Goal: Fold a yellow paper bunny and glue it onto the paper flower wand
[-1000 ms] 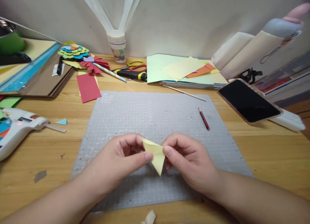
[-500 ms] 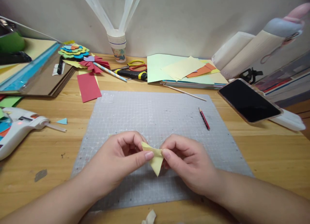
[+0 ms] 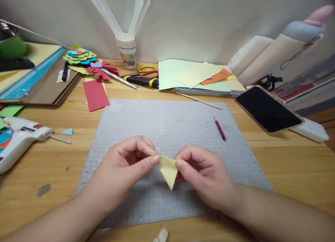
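Observation:
A small folded piece of yellow paper hangs between my two hands, its point downward. My left hand pinches its upper left corner between thumb and forefinger. At the upper right corner, my right hand grips the paper the same way. Both hands are just above the grey cutting mat. The paper's back side and my lower fingertips are partly hidden. A short red and black pencil lies on the mat beyond my right hand.
At the left lies a white glue gun, its red light lit. Along the back are red paper, scissors, a utility knife, paper cups with clear sticks, and stacked coloured paper. A phone leans at the right.
My left thumb has shifted left and up to the paper's corner. The top edge now looks straighter, and more of the yellow face shows. My right hand holds nearly still.

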`<state>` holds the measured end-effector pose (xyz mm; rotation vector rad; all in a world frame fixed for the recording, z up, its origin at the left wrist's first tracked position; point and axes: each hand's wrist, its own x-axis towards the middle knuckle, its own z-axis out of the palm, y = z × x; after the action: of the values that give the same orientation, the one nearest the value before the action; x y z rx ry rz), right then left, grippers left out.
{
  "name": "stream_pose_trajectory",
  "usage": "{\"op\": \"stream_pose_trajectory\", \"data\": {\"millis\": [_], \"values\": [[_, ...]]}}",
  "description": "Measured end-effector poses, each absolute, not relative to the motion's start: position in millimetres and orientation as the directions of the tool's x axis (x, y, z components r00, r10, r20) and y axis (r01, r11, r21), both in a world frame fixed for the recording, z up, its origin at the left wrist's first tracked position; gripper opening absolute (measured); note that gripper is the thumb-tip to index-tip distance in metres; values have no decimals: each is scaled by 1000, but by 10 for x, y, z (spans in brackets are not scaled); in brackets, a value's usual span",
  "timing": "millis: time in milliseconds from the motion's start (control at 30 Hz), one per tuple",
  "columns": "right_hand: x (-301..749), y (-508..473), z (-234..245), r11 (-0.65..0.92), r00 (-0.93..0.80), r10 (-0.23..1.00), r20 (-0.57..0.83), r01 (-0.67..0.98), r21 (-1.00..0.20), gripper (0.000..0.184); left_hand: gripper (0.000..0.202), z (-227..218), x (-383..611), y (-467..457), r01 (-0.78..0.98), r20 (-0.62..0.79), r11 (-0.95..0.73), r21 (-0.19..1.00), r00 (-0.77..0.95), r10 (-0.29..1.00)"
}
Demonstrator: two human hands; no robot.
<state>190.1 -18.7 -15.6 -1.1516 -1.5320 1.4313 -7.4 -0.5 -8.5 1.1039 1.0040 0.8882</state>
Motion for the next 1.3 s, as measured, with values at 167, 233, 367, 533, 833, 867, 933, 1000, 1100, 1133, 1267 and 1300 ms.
{"op": "stream_pose_trajectory", "data": {"millis": [167, 233, 367, 533, 833, 867, 933, 1000, 1100, 1133, 1267, 1300], "values": [[1899, -180, -131, 4, -324, 945, -45, 150, -989, 19, 16, -78, -85, -13, -97, -212, 248, 964, 286, 935], [1902, -180, -130, 9, -326, 944, -44, 161, -987, 19, 18, -74, -90, -23, -102, -230, 269, 958, 292, 929], [1895, -172, -141, -56, -315, 945, -91, 121, -991, 19, 24, -59, -112, -16, -167, -284, 336, 927, 271, 919], [1863, -149, -137, -186, -277, 945, -176, -11, -982, 24, 26, -57, -87, 8, -208, -320, 361, 909, 207, 925], [1829, -172, -195, -325, -316, 904, -287, -75, -943, 31, 19, -35, 25, -4, 39, -371, 379, 925, 310, 875], [1824, -175, -199, -346, -341, 888, -309, -54, -937, 30, 18, -31, 15, 5, 54, -369, 369, 928, 288, 884], [1816, -177, -199, -366, -405, 849, -340, 15, -931, 28, 17, -22, -1, 18, 89, -362, 351, 932, 272, 892], [1813, -174, -193, -350, -474, 812, -341, 71, -934, 26, 17, -11, -3, 16, 120, -360, 339, 933, 287, 888], [1825, -165, -185, -333, -507, 804, -310, 48, -942, 23, 16, -5, 9, -14, 201, -370, 319, 926, 328, 869], [1831, -162, -185, -330, -496, 813, -305, 40, -943, 25, 17, -6, 13, -28, 241, -375, 305, 921, 340, 863], [1844, -163, -194, -297, -454, 838, -303, 87, -951, 26, 18, -22, 19, -74, 368, -363, 221, 903, 380, 851], [1843, -164, -195, -278, -452, 844, -288, 91, -956, 26, 18, -24, 19, -78, 376, -367, 219, 901, 387, 846]]}}
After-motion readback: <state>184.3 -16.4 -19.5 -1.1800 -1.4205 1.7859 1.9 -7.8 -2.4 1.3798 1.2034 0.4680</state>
